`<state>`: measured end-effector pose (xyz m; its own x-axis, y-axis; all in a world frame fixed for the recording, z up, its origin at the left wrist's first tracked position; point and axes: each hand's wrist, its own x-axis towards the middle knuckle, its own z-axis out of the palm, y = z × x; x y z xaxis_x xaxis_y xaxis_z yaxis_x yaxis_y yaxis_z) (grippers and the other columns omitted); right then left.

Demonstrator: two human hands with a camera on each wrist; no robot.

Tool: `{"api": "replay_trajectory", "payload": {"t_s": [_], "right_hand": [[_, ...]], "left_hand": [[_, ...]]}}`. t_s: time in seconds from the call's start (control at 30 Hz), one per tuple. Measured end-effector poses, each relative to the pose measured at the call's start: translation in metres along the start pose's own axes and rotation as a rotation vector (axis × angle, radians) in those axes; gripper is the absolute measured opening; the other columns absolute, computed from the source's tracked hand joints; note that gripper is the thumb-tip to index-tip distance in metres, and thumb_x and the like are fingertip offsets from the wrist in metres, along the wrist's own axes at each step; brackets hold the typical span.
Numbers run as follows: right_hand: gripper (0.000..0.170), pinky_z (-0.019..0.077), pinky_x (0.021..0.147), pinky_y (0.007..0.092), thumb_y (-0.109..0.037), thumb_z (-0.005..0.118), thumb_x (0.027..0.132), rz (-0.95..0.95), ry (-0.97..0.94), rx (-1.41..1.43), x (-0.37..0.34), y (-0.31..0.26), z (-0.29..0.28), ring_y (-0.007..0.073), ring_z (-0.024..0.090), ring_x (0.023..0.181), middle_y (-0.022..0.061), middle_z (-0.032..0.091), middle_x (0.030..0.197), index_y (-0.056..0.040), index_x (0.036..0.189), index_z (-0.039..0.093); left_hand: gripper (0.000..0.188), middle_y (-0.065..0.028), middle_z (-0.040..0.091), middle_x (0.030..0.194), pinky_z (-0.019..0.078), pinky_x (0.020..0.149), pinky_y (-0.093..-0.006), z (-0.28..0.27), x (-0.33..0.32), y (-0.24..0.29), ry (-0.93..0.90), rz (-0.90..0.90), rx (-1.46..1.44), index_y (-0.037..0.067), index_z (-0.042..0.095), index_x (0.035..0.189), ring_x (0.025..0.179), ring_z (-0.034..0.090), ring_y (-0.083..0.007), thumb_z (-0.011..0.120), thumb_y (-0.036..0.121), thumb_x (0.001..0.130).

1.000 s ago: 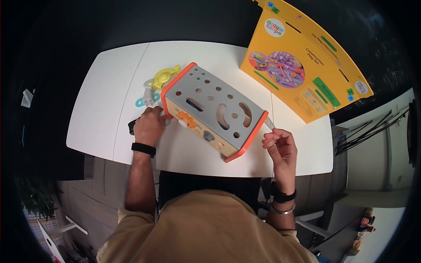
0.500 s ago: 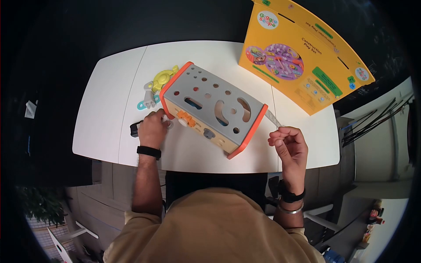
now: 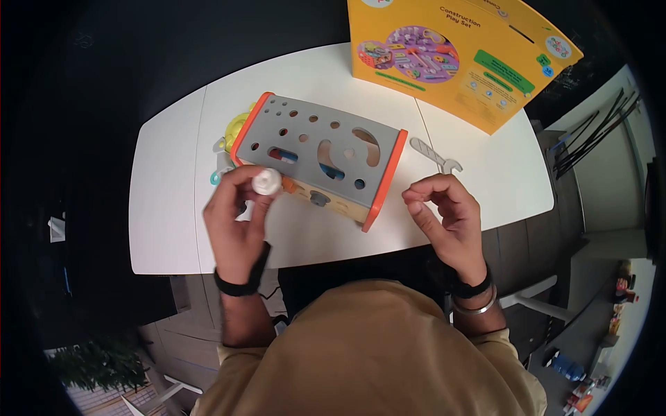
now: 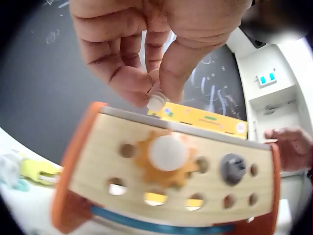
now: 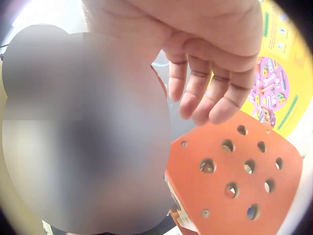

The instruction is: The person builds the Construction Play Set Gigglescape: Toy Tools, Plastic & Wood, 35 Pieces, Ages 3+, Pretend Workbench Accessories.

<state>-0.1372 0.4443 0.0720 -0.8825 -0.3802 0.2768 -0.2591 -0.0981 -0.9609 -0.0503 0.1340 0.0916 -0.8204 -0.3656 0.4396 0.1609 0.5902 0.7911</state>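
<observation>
Between thumb and fingers, my left hand pinches a small white screw-like piece, held above the front left of the grey-topped toy box. In the left wrist view the white piece is just over the box's top edge, above an orange gear on the wooden side; a grey bolt head stands to its right. My right hand hovers right of the box's orange end panel, fingers loosely bent and holding nothing. A grey wrench lies on the table beyond it.
A tall yellow carton stands at the back right of the white table. Yellow-green and teal pieces lie left of the box.
My left hand has lifted off the table with the white piece. My right hand has come away from the wrench, which now lies in full view. The head view has shifted.
</observation>
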Motion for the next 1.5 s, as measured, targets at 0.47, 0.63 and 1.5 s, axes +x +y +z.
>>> {"api": "replay_trajectory", "payload": {"t_s": [0.47,0.63,1.5], "right_hand": [[0.024,0.06,0.085,0.0357,0.008,0.081,0.09,-0.278,-0.067,-0.239,0.001,-0.016,0.013,0.0251,0.075,0.092,0.0092,0.075,0.102,-0.0021,0.109,0.072],[0.025,0.0615,0.084,0.0373,0.007,0.081,0.088,-0.415,-0.052,-0.283,0.003,-0.007,0.016,0.0309,0.074,0.099,0.0121,0.071,0.116,-0.0022,0.109,0.071],[0.028,0.0636,0.084,0.0413,0.001,0.079,0.09,-0.384,0.008,-0.319,0.001,0.017,0.026,0.0322,0.074,0.104,0.0094,0.071,0.125,-0.0046,0.116,0.071]], "left_hand": [[0.035,-0.012,0.076,0.117,0.0601,0.079,-0.0305,0.08,0.009,0.032,-0.207,0.275,0.021,0.002,0.073,0.123,0.086,0.075,-0.0173,0.081,-0.01,0.091],[0.036,-0.0136,0.078,0.125,0.0594,0.078,-0.0309,0.08,0.007,0.036,-0.208,0.306,0.078,0.003,0.074,0.124,0.083,0.073,-0.0178,0.08,-0.01,0.091],[0.037,-0.016,0.074,0.14,0.056,0.103,-0.042,0.071,0.012,0.051,-0.337,0.338,0.136,0.003,0.076,0.121,0.117,0.072,-0.0338,0.071,-0.008,0.087]]}}
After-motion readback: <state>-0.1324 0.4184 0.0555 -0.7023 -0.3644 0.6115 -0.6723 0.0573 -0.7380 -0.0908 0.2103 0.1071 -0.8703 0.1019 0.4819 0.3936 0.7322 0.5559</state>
